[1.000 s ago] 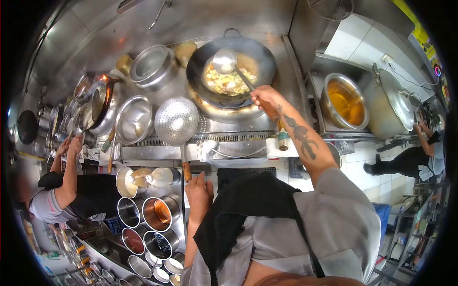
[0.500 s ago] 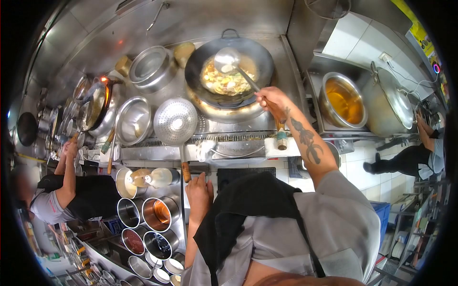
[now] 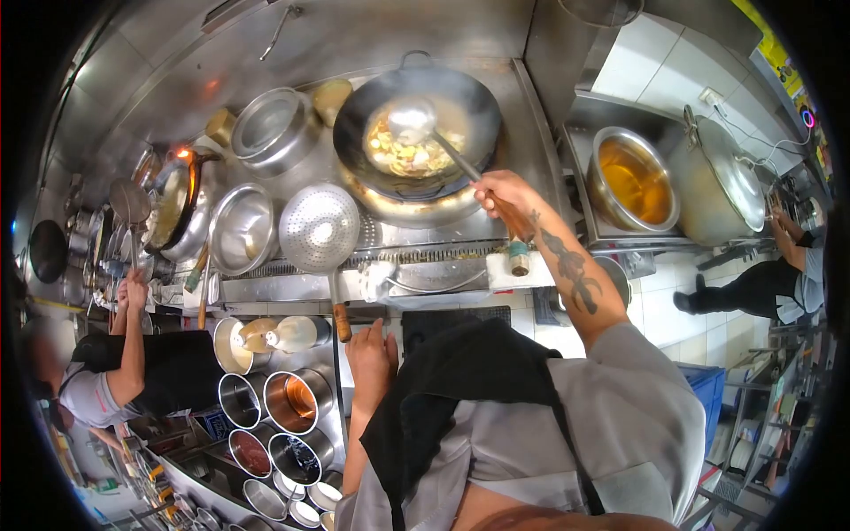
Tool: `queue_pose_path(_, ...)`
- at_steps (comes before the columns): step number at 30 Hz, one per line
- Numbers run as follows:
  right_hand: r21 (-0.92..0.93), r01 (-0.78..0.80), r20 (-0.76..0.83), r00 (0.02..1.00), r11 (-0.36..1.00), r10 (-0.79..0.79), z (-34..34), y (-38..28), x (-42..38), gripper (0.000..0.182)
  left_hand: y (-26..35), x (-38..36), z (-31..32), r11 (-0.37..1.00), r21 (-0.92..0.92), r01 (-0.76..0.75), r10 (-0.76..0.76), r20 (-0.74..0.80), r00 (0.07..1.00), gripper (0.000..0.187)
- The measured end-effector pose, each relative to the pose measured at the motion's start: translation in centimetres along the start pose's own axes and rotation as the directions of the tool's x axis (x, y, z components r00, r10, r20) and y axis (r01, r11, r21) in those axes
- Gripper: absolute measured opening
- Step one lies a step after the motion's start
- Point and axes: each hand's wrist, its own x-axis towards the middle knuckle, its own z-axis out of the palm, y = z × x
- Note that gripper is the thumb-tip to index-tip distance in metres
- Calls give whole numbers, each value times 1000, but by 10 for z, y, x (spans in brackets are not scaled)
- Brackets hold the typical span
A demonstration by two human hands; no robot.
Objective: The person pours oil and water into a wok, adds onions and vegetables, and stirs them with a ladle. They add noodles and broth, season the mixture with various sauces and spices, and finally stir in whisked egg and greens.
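Note:
My right hand (image 3: 502, 191) is closed around the handle of a long metal ladle (image 3: 456, 157). The ladle's bowl is inside a black wok (image 3: 482, 99), over sliced, pale yellow and white food (image 3: 412, 159) in steaming liquid. The wok sits on a round burner ring. My left hand (image 3: 370, 354) rests low near the counter's edge, holding nothing, fingers loosely stretched. Just up and left of it is the wooden handle of a perforated skimmer (image 3: 320, 228), which lies across the stove front; hand and handle look apart.
A metal bowl (image 3: 243, 232) and a lidded pot (image 3: 270, 133) stand left of the wok. At right, a pot of amber liquid (image 3: 633, 181) stands beside a tall covered pot (image 3: 717, 181). Sauce containers (image 3: 297, 400) line the lower left. A co-worker (image 3: 119, 363) works at a flaming wok.
The ladle's bowl has shifted slightly down and left within the wok, and steam has thickened. The co-worker at left has raised a ladle. My left hand stays in place.

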Motion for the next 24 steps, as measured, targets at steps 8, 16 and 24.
queue_pose_path(8, 71, -23, 84, 996, 997, 17, -2, 5, -3, 9, 1, 7, 4, 1000, 2, -19, 19, 7, 1000, 29)
queue_pose_path(16, 21, -44, 4, 999, 999, 44, 5, 5, -34, 10, -1, 12, 8, 999, 15, -45, 45, 27, 999, 29)
queue_pose_path(24, -76, -80, 1, 997, 994, 81, 0, 31, -36, 11, 6, 19, 1, 995, 53, -85, 83, 38, 996, 27)
